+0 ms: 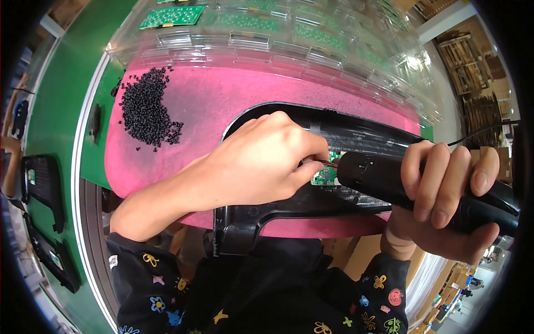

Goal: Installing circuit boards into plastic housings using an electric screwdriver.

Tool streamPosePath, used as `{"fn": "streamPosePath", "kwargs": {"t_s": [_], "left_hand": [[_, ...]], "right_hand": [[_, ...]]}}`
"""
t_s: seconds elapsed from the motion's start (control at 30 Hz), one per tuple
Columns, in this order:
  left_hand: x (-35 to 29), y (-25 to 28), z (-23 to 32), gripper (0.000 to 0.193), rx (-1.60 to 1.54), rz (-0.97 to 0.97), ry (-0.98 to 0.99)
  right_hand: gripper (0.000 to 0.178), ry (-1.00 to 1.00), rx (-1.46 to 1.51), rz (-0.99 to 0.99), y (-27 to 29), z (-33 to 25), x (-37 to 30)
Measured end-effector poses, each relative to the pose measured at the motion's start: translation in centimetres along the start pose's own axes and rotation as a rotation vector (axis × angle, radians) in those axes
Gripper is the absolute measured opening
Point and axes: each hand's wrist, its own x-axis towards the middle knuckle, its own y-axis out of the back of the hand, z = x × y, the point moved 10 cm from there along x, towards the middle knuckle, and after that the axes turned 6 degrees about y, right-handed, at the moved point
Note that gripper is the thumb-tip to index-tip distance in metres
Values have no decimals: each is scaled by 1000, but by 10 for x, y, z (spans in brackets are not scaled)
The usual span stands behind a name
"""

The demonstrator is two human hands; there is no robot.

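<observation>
The green circuit board (pixel 322 177) sits inside the black plastic housing (pixel 236 225), partly hidden by the left hand (pixel 272 153) and the nose of the black power screwdriver (pixel 370 172). The left hand's thumb and forefinger are narrowed together at the driver's bit; whether they grip the bit or a small part cannot be told. The right hand (pixel 445 181) is wrapped around the screwdriver's body, which lies slanted over the housing's right portion and obstructs the view of it.

The housing rests on a pink mat (pixel 192 106). On the mat's far left lies a loose heap of small black parts (pixel 146 108). Clear plastic trays (pixel 245 42) with green boards occupy the far side, overlapping the mat's far edge; one board (pixel 172 18) shows at upper left. Left of the mat, a dark slender object (pixel 94 123) lies near a white strip (pixel 83 145). Beyond the strip are two further black housings (pixel 43 186) and another person's arm (pixel 11 161).
</observation>
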Motion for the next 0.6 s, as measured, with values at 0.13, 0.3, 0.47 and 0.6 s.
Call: {"fn": "streamPosePath", "kwargs": {"t_s": [0.13, 0.3, 0.47, 0.6], "left_hand": [[-1, 5, 6, 12, 29, 87, -159], [1, 14, 12, 11, 117, 193, -203], [2, 28, 0, 9, 101, 239, -67], [3, 24, -3, 10, 105, 199, -8]], "right_hand": [[38, -16, 14, 10, 2, 1, 2], [40, -99, -54, -25, 3, 11, 7], [42, -205, -139, 46, 18, 32, 0], [42, -195, -193, 82, 23, 37, -2]]}}
